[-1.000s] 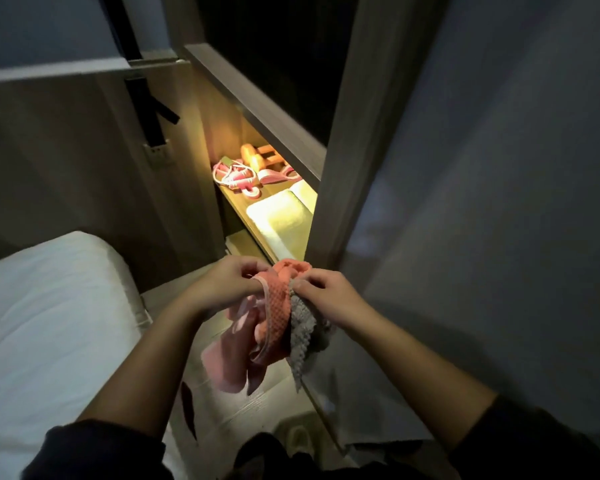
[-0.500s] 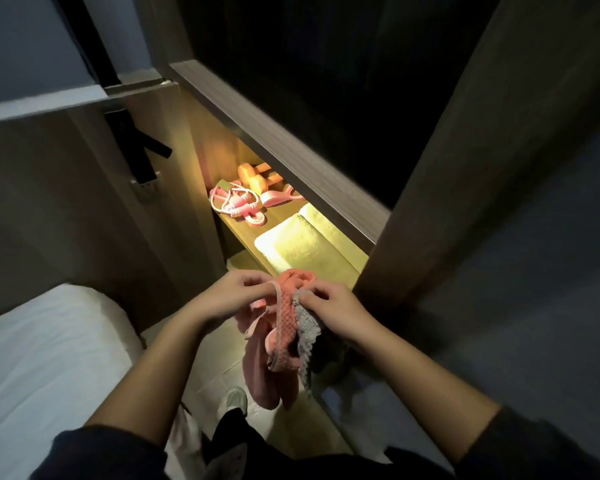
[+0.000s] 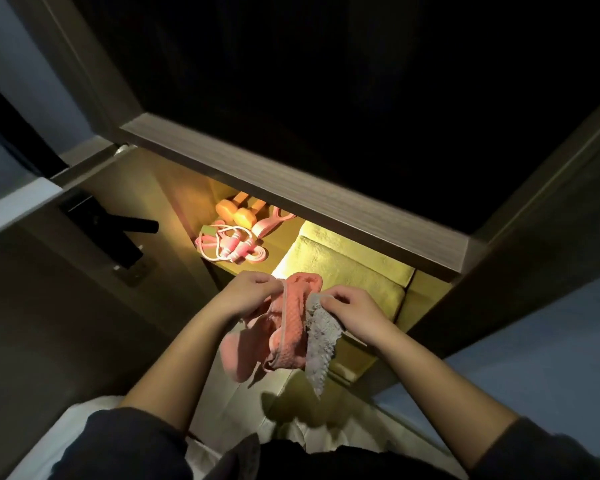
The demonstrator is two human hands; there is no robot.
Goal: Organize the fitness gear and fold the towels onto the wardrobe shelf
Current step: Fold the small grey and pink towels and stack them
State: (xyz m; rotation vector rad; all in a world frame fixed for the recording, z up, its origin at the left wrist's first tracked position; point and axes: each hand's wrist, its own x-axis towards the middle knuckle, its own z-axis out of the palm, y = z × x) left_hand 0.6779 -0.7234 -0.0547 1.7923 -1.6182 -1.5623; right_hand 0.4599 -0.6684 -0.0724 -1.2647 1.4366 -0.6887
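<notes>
A pink waffle towel (image 3: 288,327) hangs bunched between both hands in front of the lit wardrobe shelf (image 3: 426,289). My left hand (image 3: 246,294) pinches its top left edge. My right hand (image 3: 352,308) pinches the top of a grey towel (image 3: 321,336) that hangs against the pink one. On the shelf lies a folded pale yellow towel (image 3: 343,268). Further back on the shelf lie a pink skipping rope (image 3: 231,245), orange dumbbells (image 3: 238,213) and a pink grip trainer (image 3: 272,220).
A thick wooden shelf board (image 3: 291,188) overhangs the lit shelf, with a dark compartment above. An open wardrobe door with a black handle (image 3: 118,230) stands at the left. A vertical wardrobe panel (image 3: 520,258) rises at the right. A white bed edge (image 3: 59,441) lies lower left.
The view has moved closer to the shelf and tilted up, so more of the yellow towel shows. Both hands still hold the towels, now nearer the shelf edge.
</notes>
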